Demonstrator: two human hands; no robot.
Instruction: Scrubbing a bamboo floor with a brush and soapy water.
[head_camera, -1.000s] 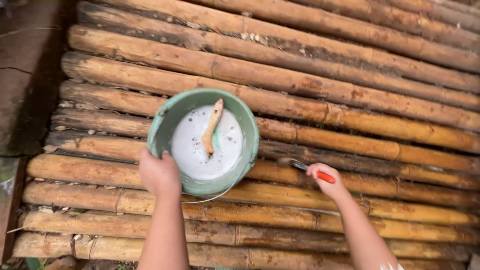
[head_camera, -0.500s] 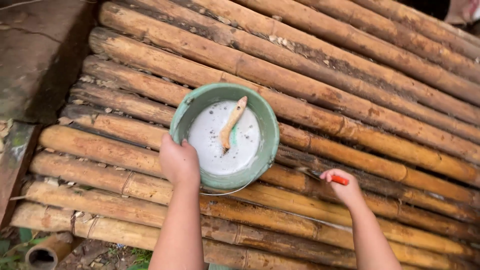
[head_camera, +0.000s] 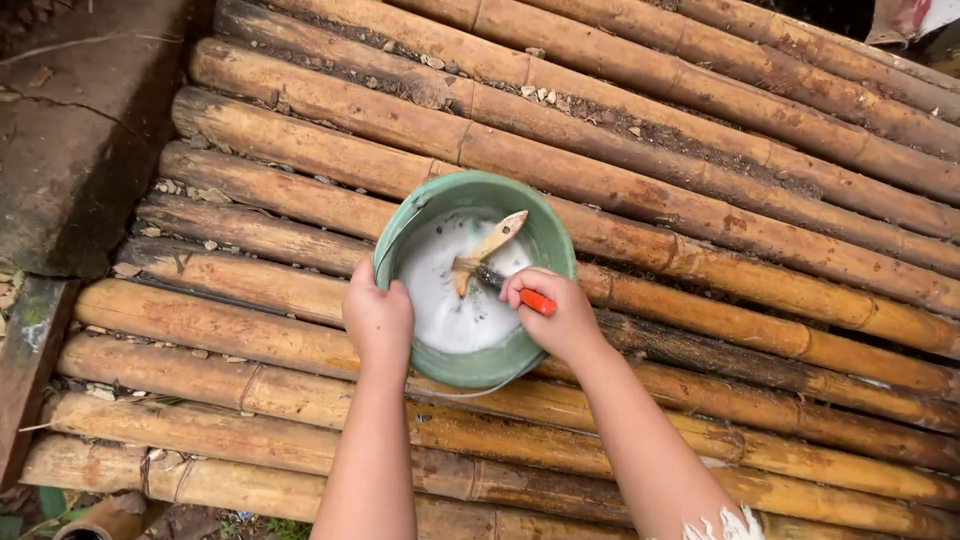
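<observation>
A green bucket (head_camera: 552, 248) with white liquid inside stands on a floor of bamboo poles (head_camera: 700, 130). My left hand (head_camera: 377, 318) grips the bucket's near-left rim. Over the bucket's near-right side, my right hand (head_camera: 562, 315) holds an orange-handled tool (head_camera: 536, 302) whose dark tip points into the liquid. A wooden-handled brush (head_camera: 489, 246) leans inside the bucket, its handle resting toward the far rim.
The bamboo poles run left to right, with dirt and small stones in the gaps. A concrete slab (head_camera: 70, 120) lies at the left. Beneath the near-left edge are a pipe end (head_camera: 100, 520) and some greenery.
My right hand has come from the poles at the right to over the bucket, bringing the orange-handled tool into it. The left hand keeps its hold on the rim.
</observation>
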